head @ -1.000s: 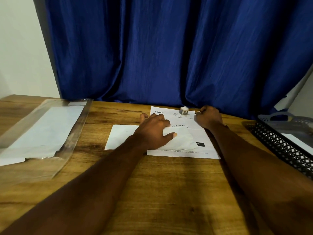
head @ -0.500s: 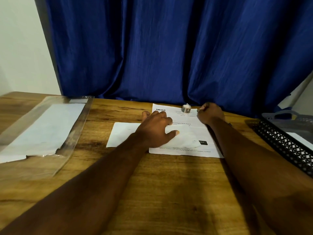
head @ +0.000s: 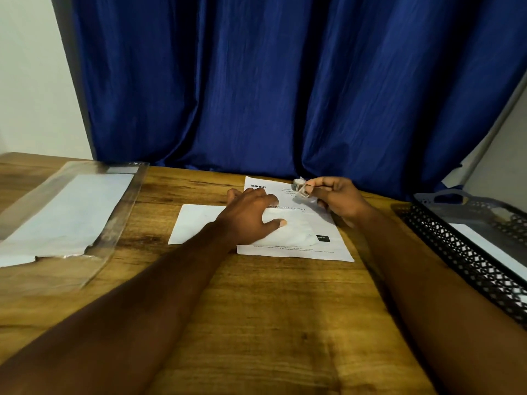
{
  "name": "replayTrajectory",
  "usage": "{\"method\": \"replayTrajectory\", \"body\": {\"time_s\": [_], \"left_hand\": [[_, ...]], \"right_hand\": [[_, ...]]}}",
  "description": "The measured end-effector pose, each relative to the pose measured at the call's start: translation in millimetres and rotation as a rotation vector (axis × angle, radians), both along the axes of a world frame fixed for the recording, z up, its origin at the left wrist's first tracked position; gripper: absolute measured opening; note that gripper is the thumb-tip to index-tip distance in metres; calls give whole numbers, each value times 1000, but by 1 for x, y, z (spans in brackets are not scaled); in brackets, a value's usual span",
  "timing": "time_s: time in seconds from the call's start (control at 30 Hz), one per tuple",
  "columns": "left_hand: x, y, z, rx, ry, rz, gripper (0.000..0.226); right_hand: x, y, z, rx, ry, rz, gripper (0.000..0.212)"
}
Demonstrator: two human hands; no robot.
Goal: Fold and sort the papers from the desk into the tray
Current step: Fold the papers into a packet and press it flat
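Lying flat mid-table [head: 285, 309], the printed sheet [head: 296, 246] was pinned by the open, flat left hand [head: 248, 220]; the right hand [head: 336, 201] pinched a small object [head: 301, 187] just above its far edge. Best to set that aside clear of the sheet before creasing. What the object was stayed unclear; the tray [head: 462, 252] ran off-frame right.

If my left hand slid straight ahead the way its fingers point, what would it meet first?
The left hand lies flat on the white printed sheet, fingers pointing away toward the dark blue curtain. Ahead is only more sheet and the bare wooden desk, then probably the curtain; depth is unclear.
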State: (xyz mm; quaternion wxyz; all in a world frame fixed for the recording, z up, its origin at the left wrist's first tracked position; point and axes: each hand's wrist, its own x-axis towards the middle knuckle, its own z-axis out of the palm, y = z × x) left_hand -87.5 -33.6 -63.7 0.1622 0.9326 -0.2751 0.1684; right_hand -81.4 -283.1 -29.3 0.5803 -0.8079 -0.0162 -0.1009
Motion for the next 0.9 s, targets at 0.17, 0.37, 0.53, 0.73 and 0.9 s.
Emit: {"method": "replayTrajectory", "body": {"time_s": [0.17, 0.37, 0.53, 0.73, 0.9], "left_hand": [[-2, 1, 0, -88, 90, -19, 57], [-6, 2, 5, -138, 137, -9, 46], [-11, 2, 11, -160, 108, 12, 41], [-12, 1, 12, -157, 93, 10, 47], [-11, 0, 10, -152, 78, 2, 48]], "right_hand": [[-22, 17, -2, 81, 110, 61, 12], [-29, 22, -5, -33, 40, 181, 12], [-30, 20, -4, -311, -61, 203, 14], [-31, 21, -11, -231, -87, 214, 13], [-27, 23, -13, -212, -108, 211, 14]]}}
